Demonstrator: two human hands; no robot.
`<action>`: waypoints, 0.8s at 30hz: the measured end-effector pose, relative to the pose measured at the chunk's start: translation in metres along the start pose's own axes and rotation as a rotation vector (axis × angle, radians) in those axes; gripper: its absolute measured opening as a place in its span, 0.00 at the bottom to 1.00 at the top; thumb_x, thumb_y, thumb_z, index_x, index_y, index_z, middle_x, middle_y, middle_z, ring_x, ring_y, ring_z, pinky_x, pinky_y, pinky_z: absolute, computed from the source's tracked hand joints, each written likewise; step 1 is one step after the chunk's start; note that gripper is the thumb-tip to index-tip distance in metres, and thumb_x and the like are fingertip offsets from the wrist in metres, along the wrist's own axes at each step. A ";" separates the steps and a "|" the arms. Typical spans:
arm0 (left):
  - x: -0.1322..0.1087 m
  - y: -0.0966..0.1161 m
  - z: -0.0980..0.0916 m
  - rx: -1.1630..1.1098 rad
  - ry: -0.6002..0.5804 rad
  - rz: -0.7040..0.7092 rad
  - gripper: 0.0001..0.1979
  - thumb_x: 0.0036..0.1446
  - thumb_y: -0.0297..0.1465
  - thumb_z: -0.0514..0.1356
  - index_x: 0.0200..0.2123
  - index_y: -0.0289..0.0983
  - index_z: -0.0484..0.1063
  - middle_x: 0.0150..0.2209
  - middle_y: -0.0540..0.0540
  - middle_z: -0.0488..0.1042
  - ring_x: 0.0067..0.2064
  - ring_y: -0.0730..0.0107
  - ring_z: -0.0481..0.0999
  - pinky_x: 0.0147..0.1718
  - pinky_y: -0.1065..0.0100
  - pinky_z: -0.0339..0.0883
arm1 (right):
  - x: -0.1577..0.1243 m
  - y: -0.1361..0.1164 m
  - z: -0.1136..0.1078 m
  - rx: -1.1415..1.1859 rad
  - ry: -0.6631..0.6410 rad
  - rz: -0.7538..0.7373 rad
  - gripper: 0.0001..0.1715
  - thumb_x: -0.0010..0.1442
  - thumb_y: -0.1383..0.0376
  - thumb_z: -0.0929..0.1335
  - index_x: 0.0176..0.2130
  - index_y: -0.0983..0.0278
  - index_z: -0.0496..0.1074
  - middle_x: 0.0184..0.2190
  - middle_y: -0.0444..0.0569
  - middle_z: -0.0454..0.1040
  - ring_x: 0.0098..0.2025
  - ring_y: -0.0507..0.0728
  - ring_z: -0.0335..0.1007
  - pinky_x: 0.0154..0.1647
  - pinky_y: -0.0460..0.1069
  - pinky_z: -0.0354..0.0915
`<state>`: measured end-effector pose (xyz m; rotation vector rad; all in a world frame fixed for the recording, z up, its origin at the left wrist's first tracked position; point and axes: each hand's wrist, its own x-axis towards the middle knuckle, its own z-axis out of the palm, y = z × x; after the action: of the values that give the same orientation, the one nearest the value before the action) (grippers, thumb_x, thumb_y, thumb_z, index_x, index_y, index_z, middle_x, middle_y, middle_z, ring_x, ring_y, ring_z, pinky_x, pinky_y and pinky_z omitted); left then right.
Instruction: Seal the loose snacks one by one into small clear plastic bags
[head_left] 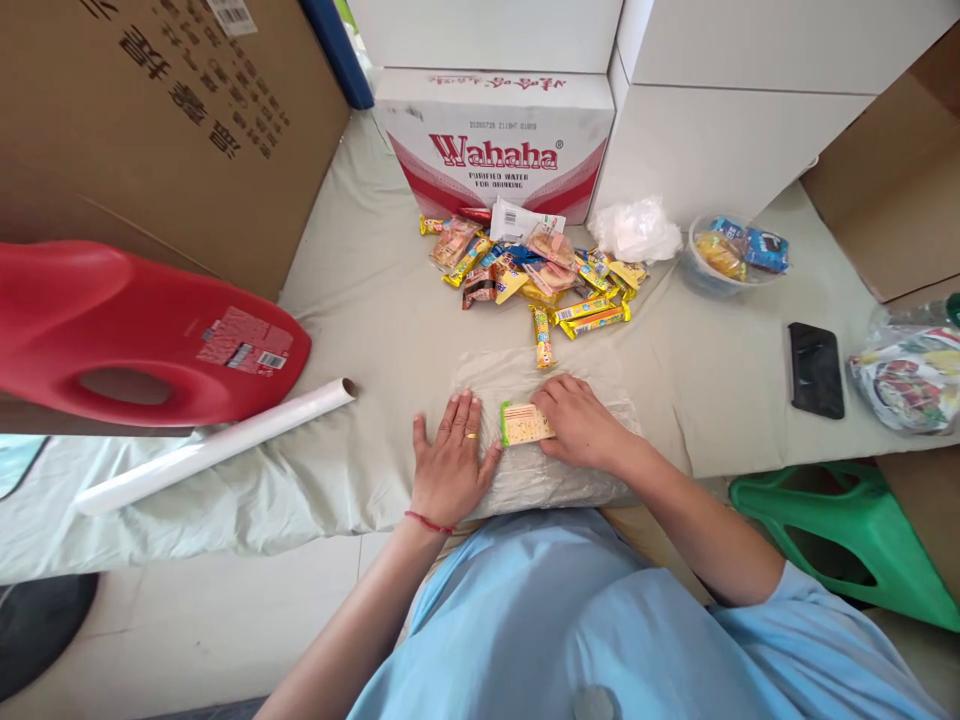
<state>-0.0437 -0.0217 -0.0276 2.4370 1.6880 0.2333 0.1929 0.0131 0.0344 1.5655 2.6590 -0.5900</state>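
Head view: here's the packet [523, 425], lying on the plastic sheet [555, 486] near the front edge of the table [367, 330], snacks [551, 276] just beyond. Tabletop runs left from my left hand [452, 466] to the white roll [217, 446], right to the phone [816, 370]. My left fingers stretch flat, thumb beside the packet; my right hand [586, 425] grips its right end. It's pale, speckled, green-tipped!

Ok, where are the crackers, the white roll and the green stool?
Crackers [524, 424], head view: the part showing.
White roll [225, 443], head view: middle of its length.
Green stool [896, 548], head view: its side.
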 end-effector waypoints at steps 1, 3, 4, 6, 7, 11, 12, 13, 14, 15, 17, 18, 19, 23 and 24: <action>0.000 0.000 0.000 0.003 0.000 0.000 0.35 0.71 0.44 0.47 0.75 0.35 0.48 0.74 0.34 0.52 0.74 0.47 0.56 0.71 0.33 0.31 | -0.001 0.001 0.001 0.005 0.003 0.007 0.22 0.58 0.63 0.74 0.51 0.67 0.72 0.51 0.58 0.71 0.55 0.66 0.62 0.58 0.58 0.60; 0.000 0.001 0.000 0.005 0.000 -0.001 0.35 0.71 0.44 0.47 0.75 0.34 0.48 0.74 0.33 0.52 0.74 0.47 0.56 0.71 0.33 0.31 | -0.001 0.003 0.004 0.006 0.014 0.023 0.23 0.58 0.63 0.74 0.51 0.66 0.72 0.50 0.58 0.71 0.55 0.67 0.62 0.58 0.59 0.60; 0.000 0.001 0.001 0.004 0.001 -0.001 0.35 0.72 0.44 0.47 0.75 0.34 0.48 0.74 0.33 0.52 0.74 0.47 0.55 0.71 0.33 0.31 | -0.002 0.004 0.006 0.004 0.021 0.030 0.24 0.58 0.63 0.74 0.52 0.66 0.71 0.50 0.58 0.71 0.55 0.67 0.62 0.58 0.59 0.60; 0.001 0.000 0.002 -0.002 0.005 -0.001 0.35 0.72 0.44 0.47 0.75 0.35 0.48 0.74 0.33 0.53 0.74 0.47 0.56 0.71 0.33 0.31 | -0.002 0.006 0.009 0.004 0.033 0.027 0.25 0.57 0.62 0.75 0.53 0.67 0.71 0.50 0.58 0.71 0.55 0.68 0.62 0.59 0.61 0.61; 0.001 -0.001 0.002 -0.008 0.010 0.001 0.35 0.72 0.44 0.48 0.75 0.35 0.48 0.74 0.33 0.53 0.74 0.47 0.56 0.71 0.33 0.31 | -0.002 0.008 0.011 0.009 0.042 0.018 0.27 0.58 0.62 0.75 0.54 0.67 0.71 0.51 0.58 0.71 0.56 0.68 0.62 0.60 0.62 0.61; -0.004 -0.009 0.002 -0.055 0.122 0.029 0.35 0.71 0.42 0.51 0.75 0.36 0.47 0.74 0.31 0.53 0.75 0.48 0.55 0.71 0.37 0.40 | -0.018 0.017 0.008 0.093 0.164 -0.049 0.34 0.60 0.59 0.75 0.61 0.66 0.66 0.59 0.62 0.67 0.62 0.70 0.59 0.66 0.66 0.57; -0.007 -0.012 0.001 -0.070 0.181 0.049 0.35 0.71 0.40 0.53 0.75 0.36 0.47 0.74 0.31 0.53 0.75 0.49 0.54 0.71 0.39 0.42 | -0.027 0.019 0.006 0.135 0.212 -0.074 0.34 0.62 0.58 0.74 0.62 0.65 0.65 0.60 0.62 0.66 0.63 0.69 0.59 0.66 0.66 0.58; -0.011 -0.016 -0.002 -0.082 0.244 0.082 0.34 0.70 0.38 0.55 0.75 0.38 0.49 0.74 0.32 0.54 0.76 0.50 0.51 0.72 0.41 0.44 | -0.039 0.021 0.004 0.183 0.258 -0.101 0.32 0.64 0.58 0.73 0.62 0.64 0.65 0.60 0.62 0.67 0.63 0.68 0.60 0.64 0.65 0.61; -0.015 -0.019 -0.004 -0.092 0.300 0.132 0.34 0.69 0.35 0.57 0.74 0.40 0.52 0.74 0.33 0.56 0.76 0.52 0.49 0.72 0.42 0.45 | -0.052 0.023 0.004 0.234 0.297 -0.127 0.28 0.66 0.58 0.72 0.61 0.63 0.66 0.58 0.61 0.68 0.61 0.67 0.62 0.61 0.64 0.64; -0.020 -0.023 -0.008 -0.102 0.337 0.195 0.33 0.68 0.32 0.58 0.73 0.43 0.55 0.72 0.36 0.59 0.77 0.53 0.49 0.72 0.42 0.44 | -0.067 0.025 0.005 0.280 0.318 -0.149 0.23 0.67 0.58 0.70 0.58 0.62 0.68 0.54 0.59 0.70 0.57 0.66 0.64 0.57 0.62 0.67; -0.026 -0.030 -0.014 -0.120 0.329 0.328 0.31 0.65 0.27 0.59 0.70 0.47 0.61 0.68 0.41 0.68 0.76 0.55 0.52 0.73 0.42 0.42 | -0.097 0.025 0.012 0.334 0.308 -0.164 0.18 0.68 0.59 0.70 0.55 0.61 0.71 0.48 0.57 0.73 0.52 0.64 0.67 0.52 0.60 0.71; -0.028 -0.034 -0.018 -0.130 0.283 0.374 0.30 0.65 0.26 0.59 0.68 0.49 0.63 0.66 0.43 0.71 0.75 0.56 0.55 0.73 0.42 0.40 | -0.111 0.025 0.019 0.334 0.278 -0.154 0.18 0.67 0.58 0.70 0.55 0.60 0.71 0.48 0.56 0.73 0.53 0.65 0.67 0.52 0.61 0.71; -0.029 -0.039 -0.020 -0.142 0.217 0.401 0.28 0.65 0.26 0.58 0.67 0.49 0.65 0.64 0.45 0.74 0.74 0.56 0.59 0.73 0.42 0.39 | -0.122 0.025 0.027 0.319 0.245 -0.136 0.18 0.67 0.59 0.71 0.55 0.59 0.72 0.50 0.57 0.74 0.54 0.65 0.67 0.53 0.63 0.71; -0.025 -0.061 -0.030 -0.207 -0.091 0.444 0.28 0.66 0.35 0.58 0.69 0.46 0.62 0.66 0.41 0.71 0.71 0.53 0.65 0.73 0.42 0.36 | -0.141 0.026 0.052 0.297 0.218 -0.059 0.13 0.69 0.65 0.67 0.51 0.56 0.76 0.50 0.56 0.76 0.57 0.66 0.68 0.56 0.66 0.70; -0.023 -0.067 -0.032 -0.227 -0.156 0.466 0.31 0.65 0.38 0.59 0.70 0.44 0.60 0.68 0.39 0.68 0.72 0.51 0.63 0.73 0.42 0.36 | -0.140 0.026 0.052 0.337 0.232 -0.058 0.13 0.70 0.67 0.65 0.49 0.56 0.77 0.48 0.55 0.78 0.55 0.65 0.70 0.54 0.65 0.71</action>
<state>-0.1198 -0.0189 -0.0121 2.5568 0.9574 0.2662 0.2757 -0.1099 0.0035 1.7359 2.9041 -0.9593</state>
